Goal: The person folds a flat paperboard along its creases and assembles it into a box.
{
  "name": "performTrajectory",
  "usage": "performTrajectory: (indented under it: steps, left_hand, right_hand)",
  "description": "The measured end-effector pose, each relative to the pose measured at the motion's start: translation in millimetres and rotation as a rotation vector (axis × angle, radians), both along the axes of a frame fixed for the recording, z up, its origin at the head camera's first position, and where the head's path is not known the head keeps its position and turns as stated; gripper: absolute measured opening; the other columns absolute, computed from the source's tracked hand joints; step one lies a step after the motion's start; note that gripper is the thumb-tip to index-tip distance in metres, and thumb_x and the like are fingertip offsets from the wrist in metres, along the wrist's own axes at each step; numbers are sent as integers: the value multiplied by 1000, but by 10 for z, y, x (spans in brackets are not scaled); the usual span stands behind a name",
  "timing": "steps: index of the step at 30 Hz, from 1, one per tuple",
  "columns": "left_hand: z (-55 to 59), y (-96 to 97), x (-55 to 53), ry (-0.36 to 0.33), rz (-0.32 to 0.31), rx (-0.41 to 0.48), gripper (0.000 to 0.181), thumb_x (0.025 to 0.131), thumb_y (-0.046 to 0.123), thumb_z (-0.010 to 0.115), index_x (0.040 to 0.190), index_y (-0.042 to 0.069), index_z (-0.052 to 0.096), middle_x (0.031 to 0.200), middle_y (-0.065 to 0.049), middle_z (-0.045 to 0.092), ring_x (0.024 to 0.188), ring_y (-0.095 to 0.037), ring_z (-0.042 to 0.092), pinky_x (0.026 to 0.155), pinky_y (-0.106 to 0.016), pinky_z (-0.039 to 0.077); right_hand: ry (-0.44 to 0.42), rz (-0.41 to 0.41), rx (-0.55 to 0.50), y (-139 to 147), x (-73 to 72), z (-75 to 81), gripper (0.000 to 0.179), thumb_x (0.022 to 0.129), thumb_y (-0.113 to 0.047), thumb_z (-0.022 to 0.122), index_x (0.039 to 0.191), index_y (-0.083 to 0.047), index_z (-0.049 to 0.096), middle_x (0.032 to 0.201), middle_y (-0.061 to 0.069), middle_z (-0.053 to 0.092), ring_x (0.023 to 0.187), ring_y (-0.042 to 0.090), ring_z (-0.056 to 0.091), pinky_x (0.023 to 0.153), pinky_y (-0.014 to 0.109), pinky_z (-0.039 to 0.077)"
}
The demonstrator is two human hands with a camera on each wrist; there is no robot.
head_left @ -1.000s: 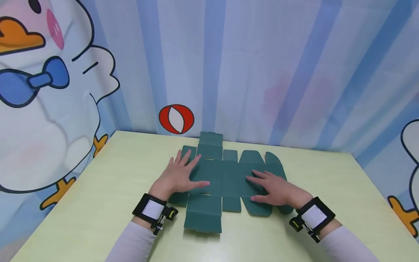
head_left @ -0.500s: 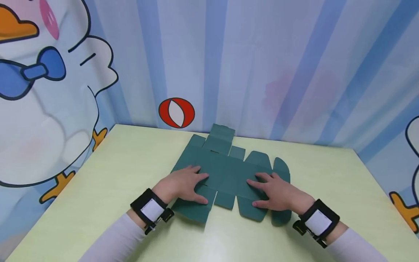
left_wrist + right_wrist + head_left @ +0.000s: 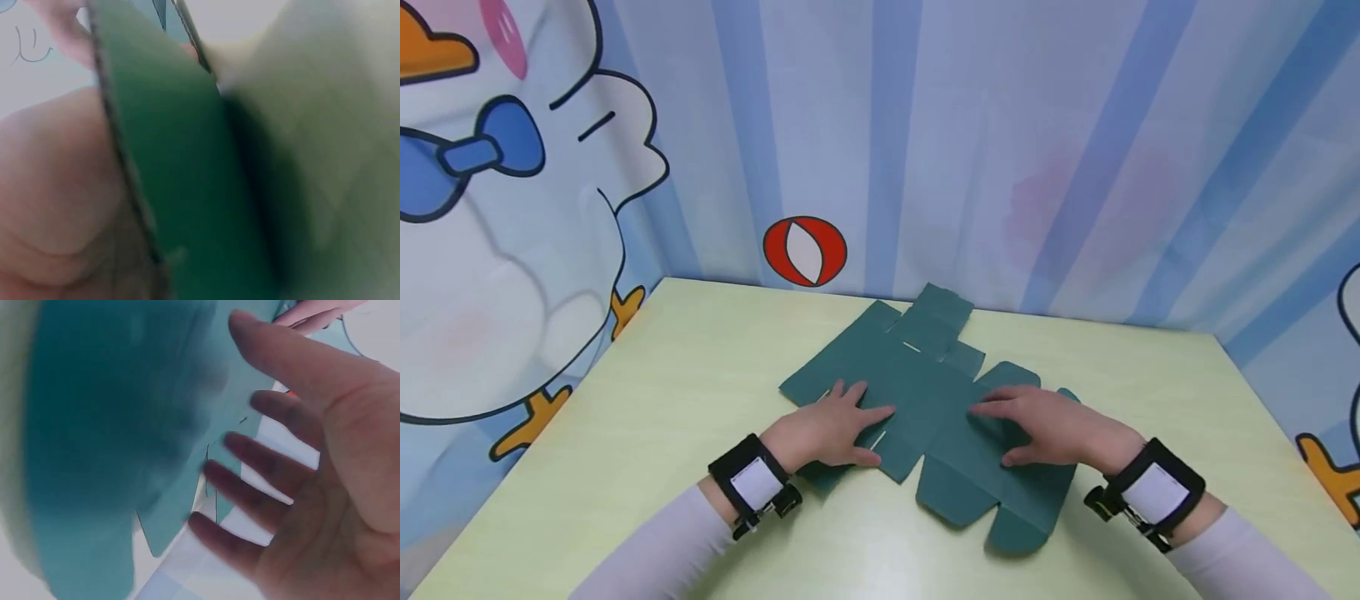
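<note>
A flat, unfolded dark green cardboard box lies slanted on the table, its creases, slots and several flaps showing. My left hand rests spread over its near left part, covering a flap there. On the right panel is my right hand, fingers extended and thumb apart. In the right wrist view the fingers and thumb are spread over the green board, with nothing gripped. The left wrist view shows a cardboard flap edge-on beside the blurred palm, raised off the tabletop.
The pale yellow table runs out around the cardboard on both sides. Behind it hangs a striped blue curtain printed with a duck and a red and white ball. The far flap comes close to the table's back edge.
The cardboard has turned clockwise on the table, its far flap swinging right and its right end coming nearer. My left hand moved down to the near side; the right hand stayed at the right end.
</note>
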State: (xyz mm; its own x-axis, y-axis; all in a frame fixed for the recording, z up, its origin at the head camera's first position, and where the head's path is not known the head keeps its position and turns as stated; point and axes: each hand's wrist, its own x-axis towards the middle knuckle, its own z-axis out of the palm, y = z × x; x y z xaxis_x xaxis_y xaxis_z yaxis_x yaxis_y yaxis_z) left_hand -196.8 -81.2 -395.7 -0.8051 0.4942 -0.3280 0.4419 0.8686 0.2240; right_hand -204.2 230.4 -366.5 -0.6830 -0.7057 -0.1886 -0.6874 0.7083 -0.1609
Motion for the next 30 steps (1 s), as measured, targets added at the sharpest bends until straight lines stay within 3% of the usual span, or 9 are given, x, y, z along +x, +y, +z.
performTrajectory:
  steps: [5,8,12,16,19,23,30]
  left_hand:
    - [-29,-105,-126,-58,-61,76,66,90,36,71,150,33,43,166,-13,19,153,-45,12,118,-57,31]
    - [-38,-159,-175,-77,-89,116,65,89,29,74,148,33,46,166,-9,20,154,-42,10,118,-56,32]
    - [-25,-187,-210,-33,-146,127,62,88,27,76,145,28,52,164,-6,27,154,-37,15,119,-50,32]
    - [4,-165,-220,66,-173,112,55,88,22,75,141,22,57,159,-6,38,151,-33,28,118,-46,35]
    - [4,-113,-204,124,-196,103,50,90,16,72,138,18,60,155,-10,44,147,-34,37,115,-44,40]
    - [-9,10,-135,150,-236,96,45,93,15,68,137,16,60,152,-13,47,144,-35,41,112,-43,43]
    - [11,260,51,149,-184,28,53,94,42,65,142,22,55,153,-12,46,144,-36,41,112,-45,43]
  right_hand:
    - [35,72,-19,42,-72,-86,71,79,-23,83,142,-11,54,149,16,50,137,41,46,107,53,44]
    - [-7,85,-1,37,-71,-161,73,80,-25,82,145,-12,51,153,15,46,142,41,41,109,53,42]
    - [-50,41,26,37,-33,-224,74,82,-32,80,148,-16,48,156,15,41,144,40,38,108,52,44]
    - [2,23,23,32,18,-250,72,84,-37,77,146,-15,50,154,17,44,140,40,44,104,51,48]
    - [55,19,27,22,69,-271,71,85,-42,75,145,-13,51,151,19,46,136,39,49,101,50,50]
    - [106,-6,46,-3,132,-287,71,85,-46,73,144,-12,53,148,21,49,133,40,52,100,49,51]
    - [118,-80,78,-119,237,-269,70,89,-49,68,144,-9,51,147,24,49,133,43,51,102,50,50]
